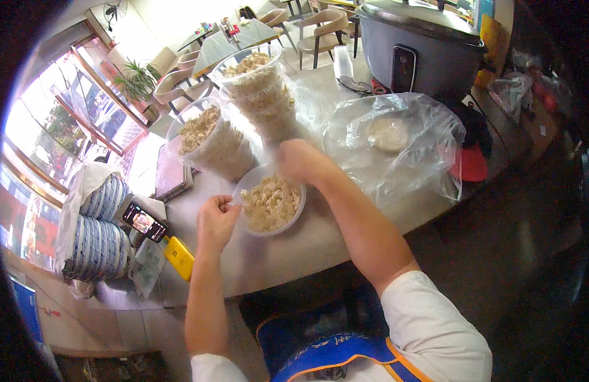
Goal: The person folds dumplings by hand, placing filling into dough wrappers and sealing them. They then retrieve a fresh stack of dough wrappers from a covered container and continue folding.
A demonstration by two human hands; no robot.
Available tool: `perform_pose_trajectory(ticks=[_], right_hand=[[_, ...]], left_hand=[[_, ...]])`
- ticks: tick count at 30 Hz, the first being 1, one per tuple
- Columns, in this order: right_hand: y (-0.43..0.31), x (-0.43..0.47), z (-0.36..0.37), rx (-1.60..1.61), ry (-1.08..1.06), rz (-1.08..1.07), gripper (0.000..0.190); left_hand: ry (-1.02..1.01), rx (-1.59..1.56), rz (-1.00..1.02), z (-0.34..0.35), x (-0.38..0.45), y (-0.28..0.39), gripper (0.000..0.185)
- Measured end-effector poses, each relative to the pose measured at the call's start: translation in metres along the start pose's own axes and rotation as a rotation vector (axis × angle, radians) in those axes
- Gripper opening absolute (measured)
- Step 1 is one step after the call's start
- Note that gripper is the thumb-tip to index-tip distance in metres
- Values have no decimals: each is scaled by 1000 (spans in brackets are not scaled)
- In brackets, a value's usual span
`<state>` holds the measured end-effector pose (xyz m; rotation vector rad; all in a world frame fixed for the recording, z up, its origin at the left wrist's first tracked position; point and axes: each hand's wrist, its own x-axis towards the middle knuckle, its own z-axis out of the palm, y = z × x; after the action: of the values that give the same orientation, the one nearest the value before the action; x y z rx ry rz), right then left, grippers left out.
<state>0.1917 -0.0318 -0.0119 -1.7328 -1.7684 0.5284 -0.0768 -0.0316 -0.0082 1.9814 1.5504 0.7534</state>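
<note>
A round clear plastic tub (300,210) of pale torn pieces, which look like flatbread (270,203), sits on the metal counter before me. At its left rim is my left hand (217,222), thumb and fingers drawn together; whether they pinch something is unclear. My right hand (301,162), blurred, is over the tub's upper right rim with its fingers turned down and largely hidden. Just behind stand stacked tubs (227,145) of similar pieces and a taller stack (266,102). A round flatbread (389,135) lies in a clear plastic bag (359,164) to the right.
Stacked blue-and-white bowls (101,248), a lit phone (144,222) and a yellow power bank (179,258) occupy the left end. A closed book (172,174) lies beside the tubs. At the back right stand a large grey cooker (418,52) and white cups (343,62).
</note>
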Motion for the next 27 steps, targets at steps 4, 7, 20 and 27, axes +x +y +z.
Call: perform_pose_trajectory(ticks=[4,7,20,27], right_hand=[[0,-1,5,5,-9,-53,27],[-2,0,1,-11,-48,-58,29],[-13,-11,-7,113,4,-5,25],[-10,-8,-6,81,-63,-15,23]], left_hand=[[5,91,-39,-2,4,-5,39],[-27,184,-7,-9,9,1,40],[-68,232,-68,-24,11,26,38],[-183,361,-4,-26,14,31,35]])
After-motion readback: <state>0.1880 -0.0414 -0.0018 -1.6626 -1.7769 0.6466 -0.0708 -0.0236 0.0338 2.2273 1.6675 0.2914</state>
